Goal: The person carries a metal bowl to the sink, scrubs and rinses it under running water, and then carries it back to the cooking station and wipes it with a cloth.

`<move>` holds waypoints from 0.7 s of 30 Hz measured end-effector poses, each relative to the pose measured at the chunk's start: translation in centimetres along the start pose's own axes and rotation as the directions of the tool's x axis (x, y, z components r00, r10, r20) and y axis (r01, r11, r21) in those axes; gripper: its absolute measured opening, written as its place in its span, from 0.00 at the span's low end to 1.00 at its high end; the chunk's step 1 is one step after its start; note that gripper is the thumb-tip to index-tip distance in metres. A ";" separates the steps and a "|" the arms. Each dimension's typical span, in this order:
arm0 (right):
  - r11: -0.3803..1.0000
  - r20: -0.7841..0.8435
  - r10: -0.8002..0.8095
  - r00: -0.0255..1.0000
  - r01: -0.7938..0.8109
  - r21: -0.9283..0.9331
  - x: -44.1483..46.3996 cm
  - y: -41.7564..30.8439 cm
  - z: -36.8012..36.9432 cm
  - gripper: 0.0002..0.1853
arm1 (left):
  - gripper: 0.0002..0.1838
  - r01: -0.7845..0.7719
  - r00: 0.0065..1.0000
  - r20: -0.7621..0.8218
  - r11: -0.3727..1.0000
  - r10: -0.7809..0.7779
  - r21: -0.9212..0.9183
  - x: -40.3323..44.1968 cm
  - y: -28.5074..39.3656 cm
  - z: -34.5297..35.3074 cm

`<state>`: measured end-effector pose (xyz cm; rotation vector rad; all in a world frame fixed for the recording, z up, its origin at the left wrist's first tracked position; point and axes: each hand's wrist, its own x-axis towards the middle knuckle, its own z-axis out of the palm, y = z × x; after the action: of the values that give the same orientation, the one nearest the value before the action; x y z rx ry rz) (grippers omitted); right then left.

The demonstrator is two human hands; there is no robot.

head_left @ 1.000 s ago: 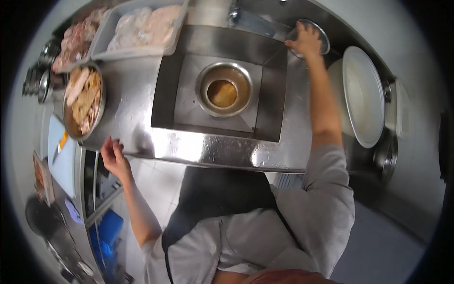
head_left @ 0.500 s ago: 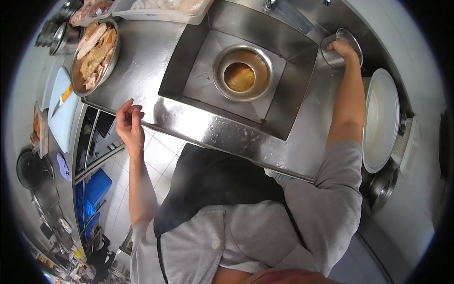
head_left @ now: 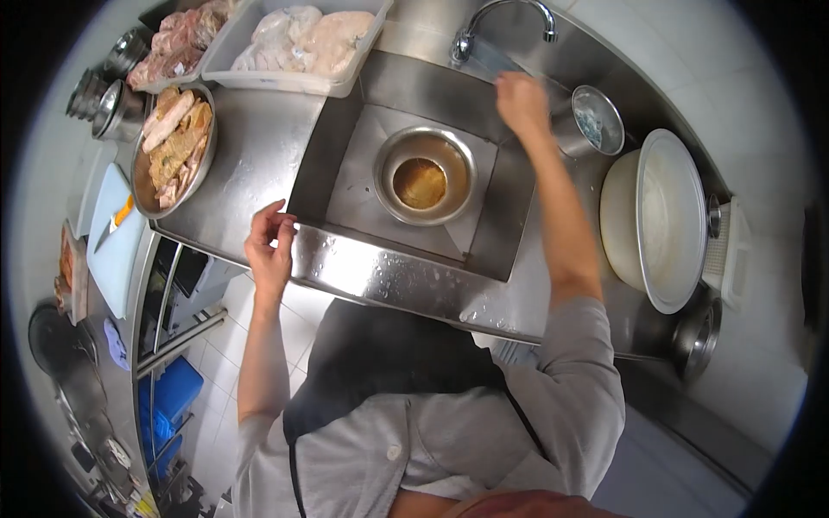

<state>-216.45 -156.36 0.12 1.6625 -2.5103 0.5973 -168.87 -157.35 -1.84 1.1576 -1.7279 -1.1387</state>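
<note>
My right hand (head_left: pixel 524 105) is closed and slightly blurred above the sink's back right corner; whatever it may hold is hidden. Just right of it stands a metal pot (head_left: pixel 596 121) with something bluish inside. My left hand (head_left: pixel 271 244) hovers by the front left edge of the sink (head_left: pixel 354 246), fingers loosely curled and apart, holding nothing. A round metal bowl (head_left: pixel 462 151) sits in the sink, with a smaller round opening or vessel within it and brownish liquid (head_left: pixel 420 184) at its centre. The faucet (head_left: pixel 464 43) arches behind the sink.
At left are an oval bowl of meat pieces (head_left: pixel 176 151), a plastic tub (head_left: pixel 338 85) of bagged pale meat, and a blue cutting board (head_left: pixel 115 250) with an orange-handled knife (head_left: pixel 123 211). A large pale basin (head_left: pixel 669 220) leans at right.
My right hand has left the metal pot and moved left toward the faucet. The pot now stands with its opening showing. My left hand has shifted right, toward the sink edge.
</note>
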 end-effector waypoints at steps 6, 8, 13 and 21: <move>0.989 -0.147 -0.126 0.981 0.113 -0.092 4.4 -7.5 8.9 0.22 | 0.16 -0.110 0.993 0.065 0.986 0.102 0.125 0.0 2.1 1.9; 0.970 -0.121 -0.217 0.969 0.200 -0.140 3.3 -8.6 7.5 0.19 | 0.16 -0.121 0.990 0.097 0.979 0.107 0.161 -0.2 2.3 1.6; 0.921 -0.598 -0.379 0.706 0.226 -0.318 4.6 -8.7 -7.3 0.11 | 0.16 -0.060 0.998 0.007 0.980 0.060 0.191 -0.9 -0.2 -0.7; 0.985 -0.277 0.092 0.956 -0.128 -0.115 7.6 -6.0 -10.8 0.23 | 0.16 -0.032 0.999 0.021 0.996 0.030 0.083 -0.6 0.2 0.3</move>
<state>-215.81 -161.11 13.79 1.3047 -2.3967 0.6076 -169.01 -156.61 -1.78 1.1690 -1.8176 -1.0722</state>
